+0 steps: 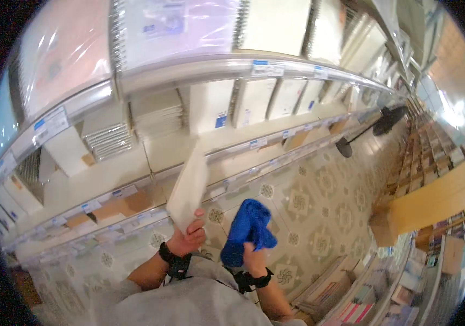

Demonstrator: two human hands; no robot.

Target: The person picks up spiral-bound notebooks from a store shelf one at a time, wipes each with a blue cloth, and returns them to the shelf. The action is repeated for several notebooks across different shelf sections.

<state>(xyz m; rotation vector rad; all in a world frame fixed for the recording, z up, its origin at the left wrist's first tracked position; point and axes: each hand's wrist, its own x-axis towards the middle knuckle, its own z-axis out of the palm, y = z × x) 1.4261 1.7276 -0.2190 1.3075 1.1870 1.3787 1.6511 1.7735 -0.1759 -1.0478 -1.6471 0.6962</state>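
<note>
My left hand [187, 238] grips the lower end of a white notebook or pad [189, 185], which is tilted up in front of the shelving and slightly blurred. In my right hand [254, 258] is a bunched blue cloth [246, 234], held above the tiled floor to the right of the notebook. The two hands are apart, and both wrists wear black straps. Behind the notebook runs a white shelf [171, 148] with a stack of white notebooks [157, 110] on it.
Spiral notebooks [275, 26] in clear wrap fill the shelf above, whose front rail [216, 67] bears price labels. A dark long-handled object [362, 132] is on the patterned floor [322, 203] farther along the aisle. Right of me stand a cardboard box [432, 199] and low book racks [362, 289].
</note>
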